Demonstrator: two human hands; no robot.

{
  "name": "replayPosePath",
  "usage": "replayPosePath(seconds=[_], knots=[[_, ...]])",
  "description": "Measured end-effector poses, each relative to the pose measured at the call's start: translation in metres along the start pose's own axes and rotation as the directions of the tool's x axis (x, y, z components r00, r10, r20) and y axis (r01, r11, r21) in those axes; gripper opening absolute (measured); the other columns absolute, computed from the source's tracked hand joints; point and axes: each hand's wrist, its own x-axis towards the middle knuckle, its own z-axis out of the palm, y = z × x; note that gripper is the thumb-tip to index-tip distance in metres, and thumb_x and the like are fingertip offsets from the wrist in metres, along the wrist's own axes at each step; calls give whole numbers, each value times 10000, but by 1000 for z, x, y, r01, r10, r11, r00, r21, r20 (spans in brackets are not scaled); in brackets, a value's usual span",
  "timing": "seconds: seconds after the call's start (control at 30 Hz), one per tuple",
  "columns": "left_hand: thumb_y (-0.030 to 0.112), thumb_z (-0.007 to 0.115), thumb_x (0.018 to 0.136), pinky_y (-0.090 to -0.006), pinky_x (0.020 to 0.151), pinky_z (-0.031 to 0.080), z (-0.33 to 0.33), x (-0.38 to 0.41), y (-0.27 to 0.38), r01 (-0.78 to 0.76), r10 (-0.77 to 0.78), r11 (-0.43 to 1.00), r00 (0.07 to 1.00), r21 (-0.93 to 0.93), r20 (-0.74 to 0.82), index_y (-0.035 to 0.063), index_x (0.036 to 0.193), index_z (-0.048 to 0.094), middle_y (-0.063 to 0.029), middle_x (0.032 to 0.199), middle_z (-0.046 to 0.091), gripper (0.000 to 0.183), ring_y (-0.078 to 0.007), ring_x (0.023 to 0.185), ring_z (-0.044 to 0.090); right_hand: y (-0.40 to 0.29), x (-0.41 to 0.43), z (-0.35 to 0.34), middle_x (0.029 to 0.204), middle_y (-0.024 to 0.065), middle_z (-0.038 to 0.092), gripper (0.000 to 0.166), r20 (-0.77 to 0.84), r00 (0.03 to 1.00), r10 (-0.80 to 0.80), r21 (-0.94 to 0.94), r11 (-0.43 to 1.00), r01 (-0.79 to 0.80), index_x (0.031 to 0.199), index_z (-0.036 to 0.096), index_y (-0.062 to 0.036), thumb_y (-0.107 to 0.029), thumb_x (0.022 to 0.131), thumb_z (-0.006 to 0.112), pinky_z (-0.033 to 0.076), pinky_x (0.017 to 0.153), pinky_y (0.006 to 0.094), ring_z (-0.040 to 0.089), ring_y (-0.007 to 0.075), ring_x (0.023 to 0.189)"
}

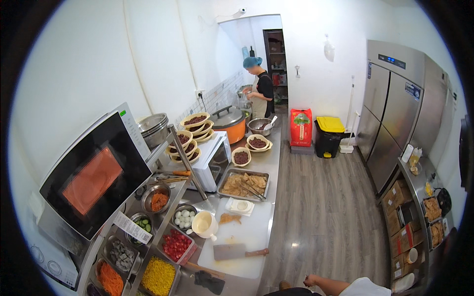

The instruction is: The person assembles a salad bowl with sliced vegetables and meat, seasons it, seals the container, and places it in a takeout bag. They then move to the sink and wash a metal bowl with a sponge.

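Note:
My right hand (pixel 310 280) hangs low at the bottom edge, beside the steel counter. Its fingers look loosely curled; their grip is too small to make out. My left hand is out of view. Before me a white cutting board (pixel 255 229) bears a cleaver (pixel 230 251) with a wooden handle, a flat piece of cooked meat (pixel 230 219) and a white slicer-like holder (pixel 240 206). A cream cup (pixel 204 224) stands at the board's left edge. Behind the board, a steel tray (pixel 220 190) holds browned meat pieces (pixel 240 184) with tongs (pixel 253 190) on them.
Tubs of corn (pixel 158 275), chopped red vegetables (pixel 177 245) and peeled eggs (pixel 184 218) line the left. Bowls of dark rice (pixel 241 158) stand near an orange rice cooker (pixel 235 129). A co-worker (pixel 261 88) stands at the counter's far end. A microwave (pixel 96 177) sits on the shelf.

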Motion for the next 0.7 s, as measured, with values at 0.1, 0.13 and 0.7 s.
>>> replayPosePath(seconds=[0.1, 0.13, 0.7], knots=[[405, 458, 846, -465, 1034, 260, -8, -8, 7, 88, -85, 988, 996, -126, 31, -72, 1330, 280, -258, 1379, 285, 703, -414, 1232, 323, 2, -5, -1, 729, 79, 667, 350, 3, 1000, 26, 51, 998, -26, 718, 681, -84, -338, 783, 450, 484, 657, 367, 626, 219, 684], [404, 459, 846, -464, 1038, 255, -12, -11, 10, 108, -105, 980, 994, -165, 29, -71, 1334, 272, -260, 1381, 280, 705, -416, 1236, 317, 3, -7, -1, 731, 78, 668, 354, -4, 1000, 26, 70, 997, -26, 724, 682, -83, -344, 788, 450, 485, 660, 367, 629, 215, 688], [381, 466, 851, -470, 1075, 170, -15, -9, 13, 149, -135, 959, 988, -243, 73, -82, 1358, 192, -286, 1408, 199, 740, -431, 1291, 223, 2, 4, 2, 759, 67, 676, 325, 17, 999, -32, 14, 999, 32, 762, 686, -74, -319, 801, 476, 499, 649, 330, 641, 183, 686]])
